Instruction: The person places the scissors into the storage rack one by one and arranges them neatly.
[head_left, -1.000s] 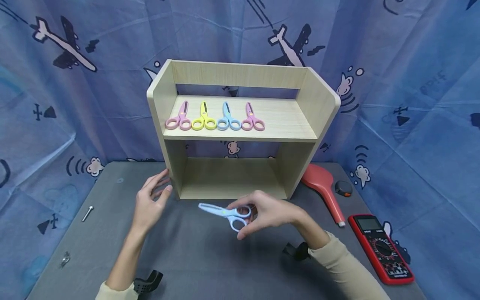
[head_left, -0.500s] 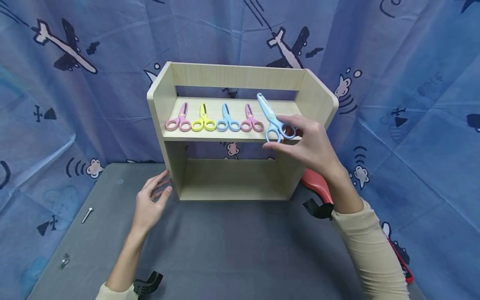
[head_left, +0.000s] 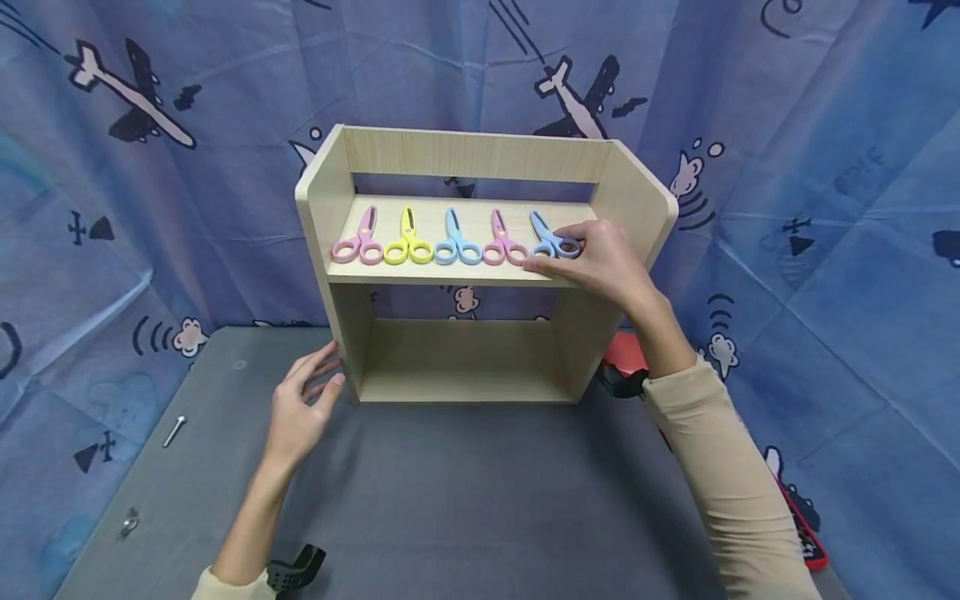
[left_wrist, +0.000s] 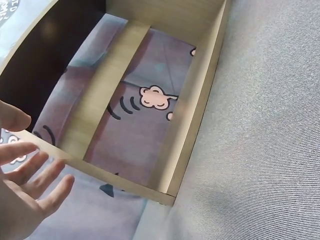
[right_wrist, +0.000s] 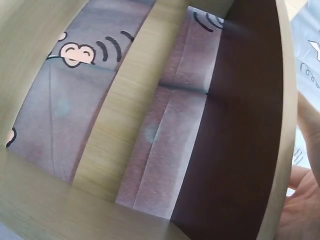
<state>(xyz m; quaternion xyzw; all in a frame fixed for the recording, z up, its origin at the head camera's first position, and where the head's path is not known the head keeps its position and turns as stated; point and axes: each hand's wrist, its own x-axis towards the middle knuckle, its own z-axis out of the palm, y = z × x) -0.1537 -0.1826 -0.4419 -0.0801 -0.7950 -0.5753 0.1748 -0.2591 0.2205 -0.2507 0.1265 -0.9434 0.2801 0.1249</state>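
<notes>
- The shelf point(head_left: 480, 267) stood on the table point(head_left: 450, 500), four scissors in a row.
- Right hand point(head_left: 600, 262) pinched the blue scissors point(head_left: 551, 237) at the row's right end, blades pointing back.
- Left hand point(head_left: 300, 408) lay loose, empty, far off.

Bolt point(head_left: 174, 430) on grey table point(head_left: 450, 500), red multimeter point(head_left: 801, 533), airplane-print backdrop point(head_left: 112, 167)

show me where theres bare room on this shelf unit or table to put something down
The lower shelf is bare wall to wall. The grey table is open in front of the unit, between the two arms. The top shelf is crowded: five scissors in a row, the right hand on the last blue pair, leaving only a strip by the right wall.
</notes>
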